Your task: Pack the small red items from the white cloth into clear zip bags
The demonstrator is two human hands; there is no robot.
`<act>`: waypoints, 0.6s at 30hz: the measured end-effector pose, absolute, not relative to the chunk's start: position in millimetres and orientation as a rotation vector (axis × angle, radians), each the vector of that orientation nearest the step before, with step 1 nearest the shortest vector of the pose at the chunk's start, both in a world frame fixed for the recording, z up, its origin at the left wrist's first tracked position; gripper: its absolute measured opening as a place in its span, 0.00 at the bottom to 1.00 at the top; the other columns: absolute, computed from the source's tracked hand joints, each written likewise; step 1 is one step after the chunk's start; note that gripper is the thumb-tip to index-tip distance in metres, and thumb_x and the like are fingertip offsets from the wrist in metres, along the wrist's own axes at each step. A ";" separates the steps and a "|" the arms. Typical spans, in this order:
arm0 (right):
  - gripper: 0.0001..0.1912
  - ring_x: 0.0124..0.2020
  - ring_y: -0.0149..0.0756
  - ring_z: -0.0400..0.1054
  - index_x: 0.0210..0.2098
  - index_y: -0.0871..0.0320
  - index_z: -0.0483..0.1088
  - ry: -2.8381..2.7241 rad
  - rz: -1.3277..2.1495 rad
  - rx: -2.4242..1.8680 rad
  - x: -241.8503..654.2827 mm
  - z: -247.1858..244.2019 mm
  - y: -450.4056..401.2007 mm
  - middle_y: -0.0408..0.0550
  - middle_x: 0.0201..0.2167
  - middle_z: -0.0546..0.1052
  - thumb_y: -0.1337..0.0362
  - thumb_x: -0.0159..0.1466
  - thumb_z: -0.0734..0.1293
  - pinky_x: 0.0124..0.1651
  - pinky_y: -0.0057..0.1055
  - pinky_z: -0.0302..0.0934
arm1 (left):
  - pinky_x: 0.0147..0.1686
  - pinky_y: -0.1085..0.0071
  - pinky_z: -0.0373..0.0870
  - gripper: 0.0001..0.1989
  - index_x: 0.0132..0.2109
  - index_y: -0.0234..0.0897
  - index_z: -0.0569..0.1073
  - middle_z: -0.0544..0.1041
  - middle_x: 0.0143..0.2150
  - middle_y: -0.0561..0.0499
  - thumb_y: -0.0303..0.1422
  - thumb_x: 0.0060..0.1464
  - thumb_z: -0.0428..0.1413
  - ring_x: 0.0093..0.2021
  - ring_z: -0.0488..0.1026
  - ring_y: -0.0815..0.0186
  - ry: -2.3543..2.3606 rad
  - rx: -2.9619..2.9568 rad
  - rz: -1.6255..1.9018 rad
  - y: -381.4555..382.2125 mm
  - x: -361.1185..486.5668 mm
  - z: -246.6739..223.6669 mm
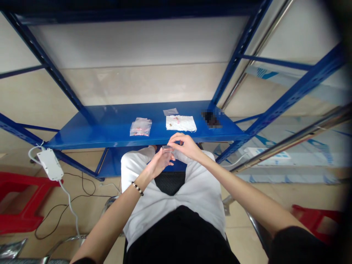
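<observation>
Just in front of the blue shelf's edge, above my lap, my left hand point(161, 160) is closed around a small clear plastic bag point(167, 149). The fingers of my right hand point(187, 146) are pinched together at the bag's upper edge. Beyond my hands, a white sheet point(181, 124) lies on the shelf with a few tiny pinkish pieces on it. To its left is a pile of clear zip bags point(140, 127) with small pink and red contents. Another flat clear bag point(170, 112) rests behind the sheet.
The blue metal shelf point(110, 124) spans the front, with uprights on both sides. A dark, pixelated object point(211, 119) lies at its right end. On the left hangs a white power strip point(50, 164), near a red stool point(22, 201). Cables point(82, 196) run across the floor.
</observation>
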State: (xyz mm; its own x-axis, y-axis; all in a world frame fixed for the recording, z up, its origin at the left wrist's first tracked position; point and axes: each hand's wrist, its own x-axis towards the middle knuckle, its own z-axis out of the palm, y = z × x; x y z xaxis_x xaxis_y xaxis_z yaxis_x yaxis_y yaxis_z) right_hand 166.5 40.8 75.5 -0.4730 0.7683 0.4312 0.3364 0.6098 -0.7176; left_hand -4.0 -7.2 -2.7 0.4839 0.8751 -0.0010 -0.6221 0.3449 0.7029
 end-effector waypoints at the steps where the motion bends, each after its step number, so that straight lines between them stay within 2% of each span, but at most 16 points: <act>1: 0.11 0.39 0.38 0.71 0.32 0.56 0.79 -2.036 0.717 -0.884 168.9 76.7 45.7 0.49 0.36 0.79 0.58 0.64 0.67 0.40 0.33 0.61 | 0.40 0.67 0.69 0.25 0.50 0.34 0.74 0.73 0.40 0.44 0.51 0.59 0.52 0.42 0.72 0.62 0.414 0.700 1.010 -6.6 -4.6 -2.1; 6: 0.10 0.37 0.39 0.72 0.31 0.57 0.79 -1.880 0.563 -1.048 189.7 84.0 95.7 0.48 0.34 0.80 0.58 0.61 0.68 0.39 0.32 0.62 | 0.40 0.68 0.68 0.27 0.51 0.33 0.74 0.74 0.39 0.43 0.51 0.59 0.52 0.42 0.72 0.61 0.441 0.719 1.003 -5.8 -3.6 -0.3; 12: 0.08 0.33 0.39 0.74 0.26 0.58 0.79 -1.875 0.391 -1.329 212.0 77.7 184.1 0.48 0.29 0.82 0.65 0.59 0.68 0.38 0.29 0.63 | 0.37 0.69 0.67 0.22 0.48 0.30 0.76 0.75 0.36 0.42 0.46 0.58 0.56 0.39 0.72 0.62 0.561 0.828 0.962 -9.5 7.7 -14.4; 18: 0.03 0.33 0.37 0.75 0.28 0.57 0.80 -2.054 0.293 -1.500 210.1 63.0 215.9 0.46 0.30 0.82 0.66 0.56 0.71 0.35 0.25 0.62 | 0.35 0.69 0.69 0.27 0.49 0.32 0.75 0.75 0.37 0.43 0.52 0.60 0.50 0.38 0.73 0.62 0.481 0.568 0.972 -4.1 5.6 -12.0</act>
State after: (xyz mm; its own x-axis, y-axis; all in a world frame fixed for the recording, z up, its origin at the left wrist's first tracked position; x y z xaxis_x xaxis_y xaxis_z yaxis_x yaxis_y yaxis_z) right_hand 210.1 215.9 63.0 -0.2059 0.9256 0.3175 0.8000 0.3461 -0.4902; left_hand 5.6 -4.1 -12.0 0.4817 0.8672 -0.1262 -0.6265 0.4415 0.6423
